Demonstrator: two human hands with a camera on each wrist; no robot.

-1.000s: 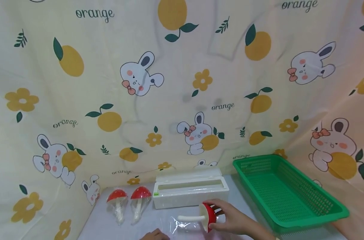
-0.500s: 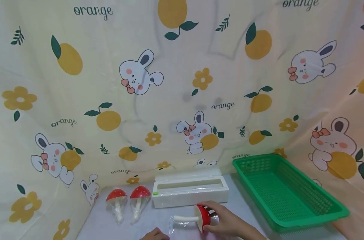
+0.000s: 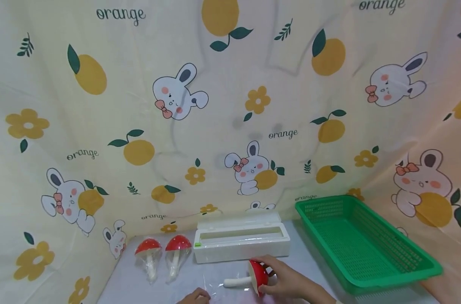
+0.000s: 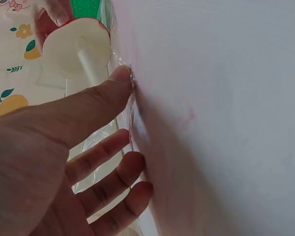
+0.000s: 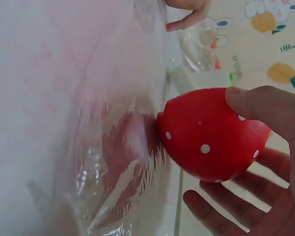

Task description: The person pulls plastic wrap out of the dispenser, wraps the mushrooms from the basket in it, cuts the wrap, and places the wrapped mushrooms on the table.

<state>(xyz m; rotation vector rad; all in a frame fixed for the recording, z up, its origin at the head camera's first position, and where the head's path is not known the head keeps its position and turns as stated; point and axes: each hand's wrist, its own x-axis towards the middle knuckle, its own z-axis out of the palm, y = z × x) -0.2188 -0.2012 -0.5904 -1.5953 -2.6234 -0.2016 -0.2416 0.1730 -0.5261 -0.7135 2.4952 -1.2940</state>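
Note:
My right hand (image 3: 285,278) grips a toy mushroom (image 3: 259,277) by its red, white-dotted cap. The mushroom lies sideways, its pale stem pointing left, over clear plastic film (image 5: 132,182) on the table. In the right wrist view the cap's lower edge meets the film. My left hand (image 3: 196,296) rests at the film's left side, left of the stem. The left wrist view shows that hand's thumb and fingers (image 4: 132,164) apart, tips touching the film and tabletop. Two similar mushrooms (image 3: 148,249) (image 3: 178,249), wrapped in clear plastic, lie at the back left.
Behind the hands stands a long white box (image 3: 242,249) with a slot along its top and a raised lid. A green plastic basket (image 3: 352,278) is on the right. Patterned cloth (image 3: 215,139) hangs around the table's back and sides.
The right hand has moved the mushroom a little left, and the stem has come lower onto the film. The left hand stays nearly in place.

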